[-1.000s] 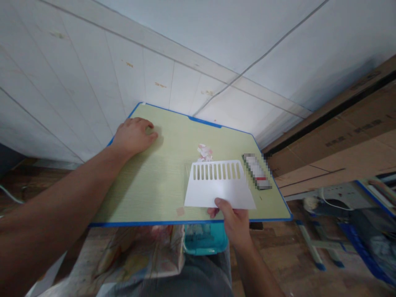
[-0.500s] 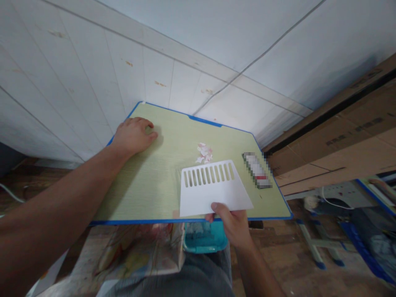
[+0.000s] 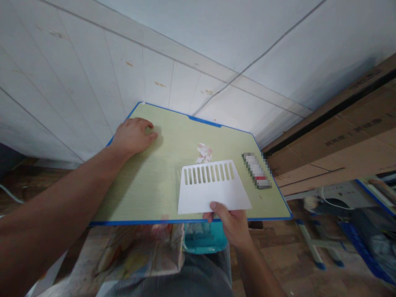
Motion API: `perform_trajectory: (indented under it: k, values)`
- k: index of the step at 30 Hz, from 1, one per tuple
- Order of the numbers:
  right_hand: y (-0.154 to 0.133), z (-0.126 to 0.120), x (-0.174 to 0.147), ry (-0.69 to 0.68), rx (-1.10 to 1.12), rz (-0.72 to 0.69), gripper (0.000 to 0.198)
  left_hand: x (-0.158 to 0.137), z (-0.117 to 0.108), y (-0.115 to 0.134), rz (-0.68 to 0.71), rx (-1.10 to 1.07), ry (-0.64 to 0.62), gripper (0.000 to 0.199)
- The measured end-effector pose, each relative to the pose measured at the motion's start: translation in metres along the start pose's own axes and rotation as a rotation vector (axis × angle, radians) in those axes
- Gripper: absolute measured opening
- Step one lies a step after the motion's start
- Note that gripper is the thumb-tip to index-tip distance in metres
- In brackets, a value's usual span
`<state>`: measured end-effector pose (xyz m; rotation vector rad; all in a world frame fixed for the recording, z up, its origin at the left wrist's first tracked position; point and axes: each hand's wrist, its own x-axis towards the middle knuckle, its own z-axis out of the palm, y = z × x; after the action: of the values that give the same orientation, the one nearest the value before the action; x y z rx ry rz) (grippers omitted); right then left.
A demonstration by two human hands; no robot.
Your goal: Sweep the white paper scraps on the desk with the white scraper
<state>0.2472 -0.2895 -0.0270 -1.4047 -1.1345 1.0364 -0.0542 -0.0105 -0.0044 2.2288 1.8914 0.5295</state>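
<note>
Down by the near edge of the counter [image 3: 145, 185], a white slotted scraper [image 3: 201, 196] is pinched by the right hand [image 3: 232, 225], grip clamped on its plain side, thumb on top. Just past the slots, some crumpled pinkish-white scraps [image 3: 204, 152] are scattered. Further right, a flat pixelated item [image 3: 256, 170] can be seen. Way over left, the left hand [image 3: 133, 135] is planted, its grip apart, loosely curled.

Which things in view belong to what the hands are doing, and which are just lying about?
In use:
white slotted sheet, near edge in the right hand
desk, under the left hand
pale scraps beyond the sheet, probably

Apparently lying about:
pixelated item, on the desk
cardboard, right of it
teal bin, below the near edge; role unclear
</note>
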Motion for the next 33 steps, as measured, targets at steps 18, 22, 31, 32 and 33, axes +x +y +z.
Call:
perform_trajectory:
  k: [18,22,31,32,33]
  values:
    - [-0.004,0.018,0.006,-0.07,-0.035,0.076,0.058,-0.004,-0.004,0.005,-0.001,0.016,0.001,0.062]
    - [0.005,0.018,0.013,-0.099,-0.003,0.084,0.058,0.002,0.002,0.0,-0.021,0.032,0.017,0.061]
    - [-0.001,0.018,0.017,-0.099,0.061,0.028,0.039,0.001,0.001,0.0,0.002,0.031,0.017,0.062]
    - [0.001,0.018,0.021,-0.048,0.094,0.01,0.038,0.0,0.001,0.001,0.001,0.03,0.015,0.061]
    - [0.002,0.018,0.025,0.023,0.132,-0.015,0.036,-0.001,0.0,0.002,-0.002,0.03,0.015,0.061]
